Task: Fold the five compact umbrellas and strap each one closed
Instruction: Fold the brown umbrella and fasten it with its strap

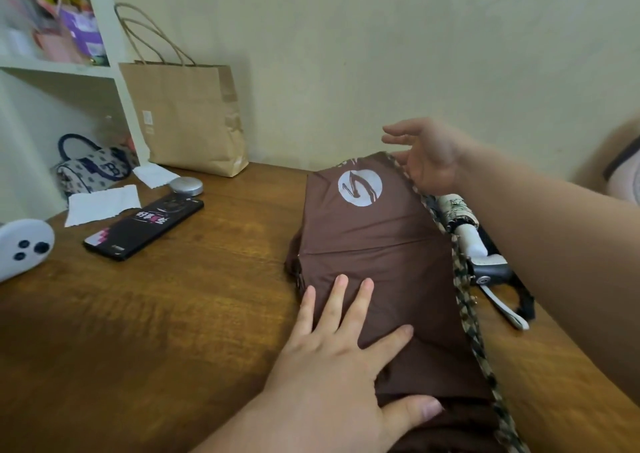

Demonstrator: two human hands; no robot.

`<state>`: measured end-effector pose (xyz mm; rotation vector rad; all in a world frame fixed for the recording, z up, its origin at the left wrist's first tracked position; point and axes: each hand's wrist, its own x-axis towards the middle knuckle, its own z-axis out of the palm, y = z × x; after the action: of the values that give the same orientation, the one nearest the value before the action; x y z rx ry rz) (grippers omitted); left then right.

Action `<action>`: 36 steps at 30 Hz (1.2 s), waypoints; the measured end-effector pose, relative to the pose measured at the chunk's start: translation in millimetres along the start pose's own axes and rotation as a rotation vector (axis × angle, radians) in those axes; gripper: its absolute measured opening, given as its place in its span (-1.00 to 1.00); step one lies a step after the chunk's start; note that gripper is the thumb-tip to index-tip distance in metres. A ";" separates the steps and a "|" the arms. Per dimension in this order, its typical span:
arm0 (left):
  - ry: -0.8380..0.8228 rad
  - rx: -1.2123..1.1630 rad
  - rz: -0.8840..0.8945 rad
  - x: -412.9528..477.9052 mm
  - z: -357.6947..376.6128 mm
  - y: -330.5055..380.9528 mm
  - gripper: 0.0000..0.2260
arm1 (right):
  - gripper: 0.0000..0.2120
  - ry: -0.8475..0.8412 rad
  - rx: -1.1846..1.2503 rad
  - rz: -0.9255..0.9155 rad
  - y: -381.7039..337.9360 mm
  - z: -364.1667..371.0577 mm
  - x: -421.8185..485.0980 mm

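Observation:
A brown umbrella (377, 245) with a white round logo and a checkered trim along its right edge lies flattened on the wooden table (173, 307). My left hand (332, 359) presses flat on its near part, fingers spread and straight. My right hand (429, 155) hovers open at the umbrella's far right corner, its palm close to the checkered trim. Right of the brown canopy lie a folded cream patterned umbrella (459, 217) with a white handle and a dark umbrella handle (491, 272) with a white wrist strap, both partly hidden by my right forearm.
A black phone (145, 227), a round silver case (186, 186), two white paper pieces (102, 205) and a white controller (24, 246) lie on the table's left side. A brown paper bag (187, 117) stands against the wall. A patterned handbag (91, 168) sits by white shelves.

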<state>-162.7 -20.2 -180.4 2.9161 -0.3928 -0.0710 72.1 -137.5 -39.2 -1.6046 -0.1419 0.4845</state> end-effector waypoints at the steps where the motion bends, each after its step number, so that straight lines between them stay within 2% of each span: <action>1: 0.001 0.000 -0.004 -0.5 0.3 0.2 -0.30 | -0.76 0.001 -0.008 -0.011 -1.7 0.8 -6.5; 4: -0.001 0.007 -0.009 -2.2 -1.7 1.5 -0.31 | -0.95 0.090 -0.008 -0.110 -2.0 2.6 -39.0; 9: -0.045 0.005 -0.017 -6.2 -8.3 4.0 -0.31 | -0.90 0.302 0.010 -0.347 41.2 5.6 -138.6; 13: -0.053 0.039 -0.040 -7.5 -10.8 4.8 -0.32 | -0.84 0.346 -0.050 -0.322 99.8 9.7 -197.1; 17: -0.040 0.070 -0.046 -9.9 -12.2 9.0 -0.30 | -0.88 0.337 -0.111 -0.200 147.4 6.0 -200.1; 20: -0.019 0.078 -0.025 -14.9 -14.8 8.7 -0.30 | -0.91 0.344 -0.315 -0.233 168.8 -3.1 -190.2; 23: -0.071 0.032 0.013 -31.4 -20.9 3.6 -0.36 | -0.88 0.372 -0.506 -0.306 176.1 -8.6 -186.6; 25: -0.008 -0.068 -0.029 -45.0 -26.9 1.8 -0.44 | -0.86 0.361 -0.561 -0.328 177.2 -10.2 -185.9; 28: 0.394 -0.419 -0.235 -48.7 -34.0 2.3 -0.79 | -0.85 0.355 -0.589 -0.329 178.9 -13.4 -181.5; 30: 0.594 -0.589 -0.391 -36.4 -36.3 -2.5 -0.83 | -0.85 0.359 -0.590 -0.335 178.9 -14.2 -179.4; 32: 0.632 -0.695 -0.462 -20.6 -42.5 -6.8 -0.77 | -0.84 0.364 -0.586 -0.344 179.4 -14.0 -178.7; 36: 0.599 -1.052 -0.513 -3.3 -47.0 -8.4 -0.68 | -0.82 0.355 -0.571 -0.366 180.3 -13.0 -179.2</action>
<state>-160.2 -2.4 -136.0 1.7921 0.3941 0.3889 -119.6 -235.5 -175.0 -2.1349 -0.3179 -0.1486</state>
